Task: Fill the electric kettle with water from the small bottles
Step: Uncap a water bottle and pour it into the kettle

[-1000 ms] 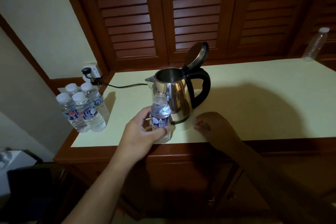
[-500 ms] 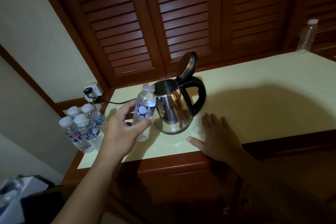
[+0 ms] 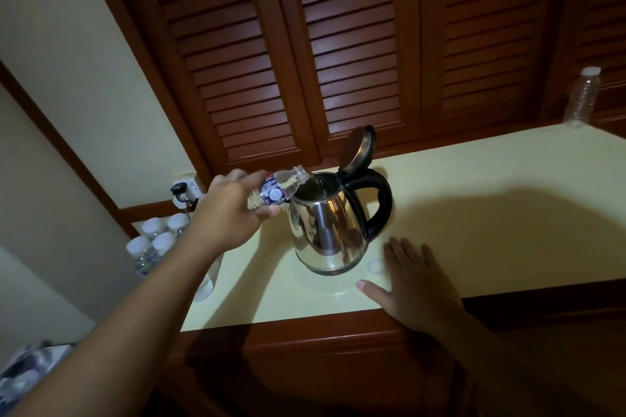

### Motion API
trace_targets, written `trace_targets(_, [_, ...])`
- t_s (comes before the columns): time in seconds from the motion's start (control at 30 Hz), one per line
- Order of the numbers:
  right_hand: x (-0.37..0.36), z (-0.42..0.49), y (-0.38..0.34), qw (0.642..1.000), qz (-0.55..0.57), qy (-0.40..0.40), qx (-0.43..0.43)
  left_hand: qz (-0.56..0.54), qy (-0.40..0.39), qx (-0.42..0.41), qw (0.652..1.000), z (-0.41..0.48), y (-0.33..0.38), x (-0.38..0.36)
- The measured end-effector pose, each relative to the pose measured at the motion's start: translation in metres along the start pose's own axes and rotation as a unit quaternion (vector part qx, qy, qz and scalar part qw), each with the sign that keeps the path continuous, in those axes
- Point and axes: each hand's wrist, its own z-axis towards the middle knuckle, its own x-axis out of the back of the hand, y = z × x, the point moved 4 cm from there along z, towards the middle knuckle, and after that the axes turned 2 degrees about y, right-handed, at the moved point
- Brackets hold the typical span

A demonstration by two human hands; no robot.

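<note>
A steel electric kettle with a black handle stands on the pale counter, its lid tipped up and open. My left hand grips a small water bottle tilted on its side, the uncapped neck over the kettle's mouth. My right hand rests flat on the counter just right of the kettle, fingers spread. A white bottle cap lies on the counter by its fingertips. Several more capped small bottles stand at the counter's left end, partly behind my left forearm.
A plug and black cord sit in a wall socket behind the bottles. A taller clear bottle stands at the far right back. Louvred wooden doors rise behind the counter. The counter's wooden front edge runs along below my hands.
My left hand lifted the small bottle from the counter front, carried it to the kettle and tipped it over the open mouth. My right hand flattened on the counter.
</note>
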Motion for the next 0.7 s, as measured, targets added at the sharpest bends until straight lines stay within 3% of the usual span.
trace_targets(0.33, [-0.003, 0.001, 0.002, 1.0, 0.008, 0.026, -0.004, 0.213, 0.036, -0.097, 0.972, 0.012, 0.019, 0.013])
trace_targets(0.7, [0.001, 0.001, -0.001, 1.0, 0.021, 0.02, -0.008, 0.262, 0.073, -0.164, 0.948, 0.022, 0.022, 0.005])
